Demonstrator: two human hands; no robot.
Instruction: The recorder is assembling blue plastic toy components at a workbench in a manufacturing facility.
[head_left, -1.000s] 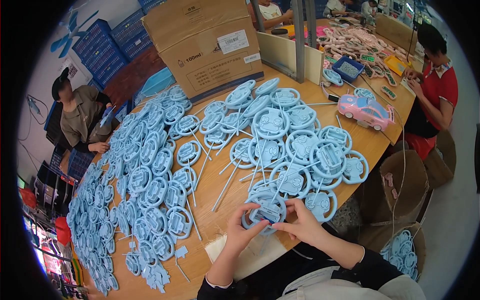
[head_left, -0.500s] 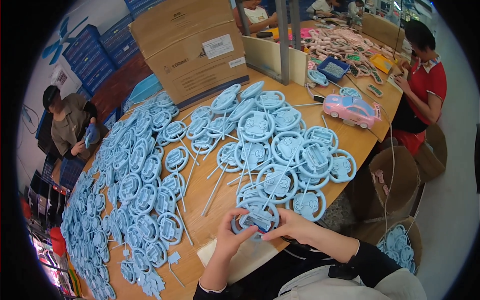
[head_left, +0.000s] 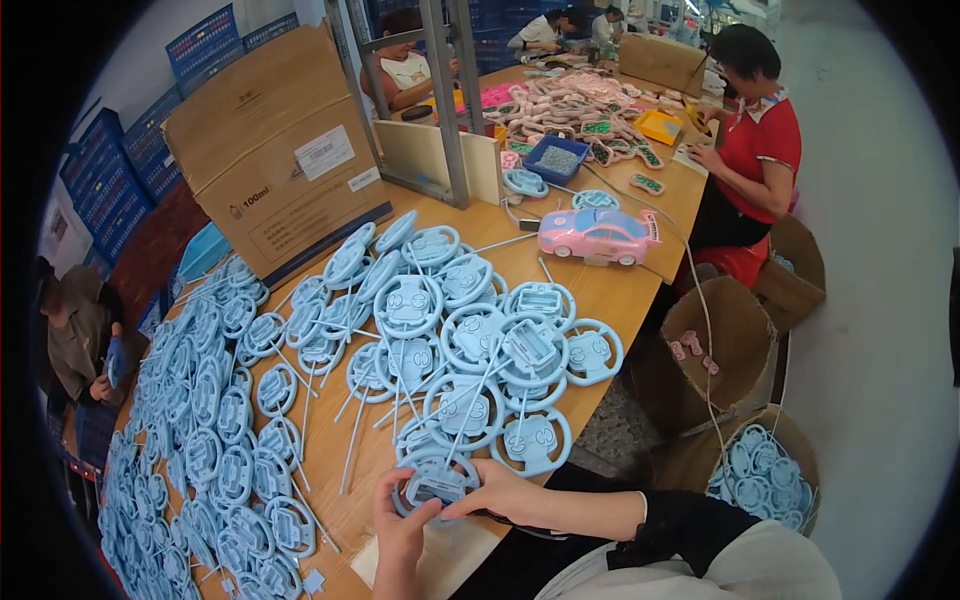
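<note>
Between my two hands is a light blue toy steering wheel (head_left: 442,483), tilted, with the rectangular opening in its middle facing up. My left hand (head_left: 400,515) grips the rim at the left, thumb near the opening. From the right, my right hand (head_left: 500,492) holds the other side, its thumb and fingers close to the lower edge of the opening. Just beyond lies a heap of similar blue steering wheels (head_left: 465,405), many with thin rods sticking out. A pale board (head_left: 440,560) lies on the table below my hands.
A larger pile of blue wheels (head_left: 205,450) spreads leftward. Behind stand a big cardboard box (head_left: 275,150) and a metal post (head_left: 443,100). A pink toy car (head_left: 597,236) sits near the right edge, with a cable (head_left: 690,250) running past. Co-workers sit right (head_left: 760,150) and left (head_left: 80,340).
My view has turned to the right, so everything appears farther left. Both hands keep hold of the steering wheel. A small red spot by my fingers earlier no longer shows.
</note>
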